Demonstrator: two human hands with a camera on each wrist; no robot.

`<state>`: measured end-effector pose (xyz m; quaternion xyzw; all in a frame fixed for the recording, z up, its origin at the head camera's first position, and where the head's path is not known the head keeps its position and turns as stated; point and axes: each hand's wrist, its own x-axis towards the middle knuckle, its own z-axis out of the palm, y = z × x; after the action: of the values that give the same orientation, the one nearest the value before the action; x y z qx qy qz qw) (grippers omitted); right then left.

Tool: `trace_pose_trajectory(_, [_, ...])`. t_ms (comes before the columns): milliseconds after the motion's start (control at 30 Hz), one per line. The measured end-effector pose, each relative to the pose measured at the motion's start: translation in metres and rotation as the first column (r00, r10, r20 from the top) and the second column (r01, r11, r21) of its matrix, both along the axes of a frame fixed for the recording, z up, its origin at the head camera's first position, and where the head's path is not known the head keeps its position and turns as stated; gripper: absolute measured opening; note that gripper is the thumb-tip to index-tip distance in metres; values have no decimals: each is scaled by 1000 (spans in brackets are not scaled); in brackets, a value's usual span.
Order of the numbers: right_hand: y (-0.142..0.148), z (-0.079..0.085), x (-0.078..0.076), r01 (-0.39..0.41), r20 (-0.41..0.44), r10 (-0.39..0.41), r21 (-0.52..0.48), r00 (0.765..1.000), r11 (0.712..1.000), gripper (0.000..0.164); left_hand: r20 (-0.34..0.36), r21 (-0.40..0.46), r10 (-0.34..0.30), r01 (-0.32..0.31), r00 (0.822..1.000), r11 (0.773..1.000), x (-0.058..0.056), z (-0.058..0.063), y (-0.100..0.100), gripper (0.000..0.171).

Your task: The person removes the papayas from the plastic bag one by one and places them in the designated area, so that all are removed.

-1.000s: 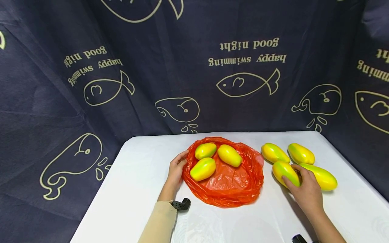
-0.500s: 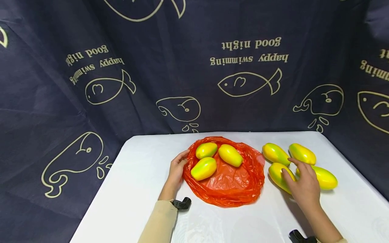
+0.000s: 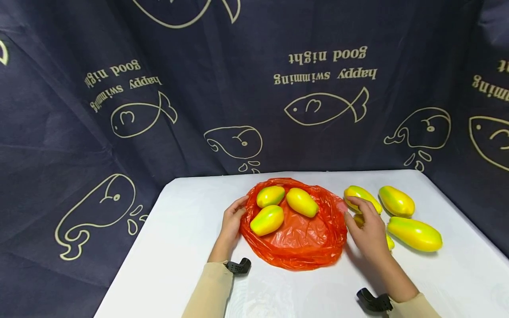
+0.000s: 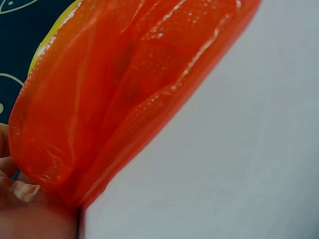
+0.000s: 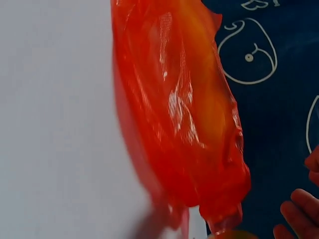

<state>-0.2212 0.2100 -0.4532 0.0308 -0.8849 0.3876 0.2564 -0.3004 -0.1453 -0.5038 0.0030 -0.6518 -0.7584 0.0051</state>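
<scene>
Your empty right hand point(image 3: 367, 227), fingers apart, has come near the red plastic bag point(image 3: 298, 262).
Four oval yellow-green fruits point(image 3: 415, 234) remain toward the worktop's point(image 3: 469, 274) right edge; your left hand point(image 3: 231, 221) grips the bag.

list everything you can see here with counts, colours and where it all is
plastic bag: 1, red, lying open on the table, left of the loose fruits
fruits in the bag: 3, yellow with green, grouped toward its far left part
loose fruits: 4, yellow with green, right of the bag; one is mostly hidden by the right hand
table: 1, white, under bag and fruits
printed cloth: count unclear (seams not visible), dark blue with pale fish, whales and lettering, behind and beside the table
wrist devices: 2, black, one per wrist
sleeves: 2, beige, at the bottom edge
left hand: 1, bare, touching the bag's left edge
right hand: 1, bare, near the bag's right edge
</scene>
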Motion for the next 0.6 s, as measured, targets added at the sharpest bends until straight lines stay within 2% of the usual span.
trace_pose_trajectory(233, [-9, -3, -15, -83, 64, 89, -102, 994, 991, 48, 1, 7, -7, 7, 1000, 1000, 0, 1, 1, 44])
trace_pose_trajectory(433, [-18, -2, -26, -79, 169, 120, -227, 978, 971, 54, 6, 10, -3, 3, 1000, 1000, -1, -1, 0, 44])
trace_pose_trajectory(600, [-24, -4, -34, -77, 201, 134, -272, 970, 959, 55, 6, 11, -2, 2, 1000, 1000, 0, 0, 0, 44])
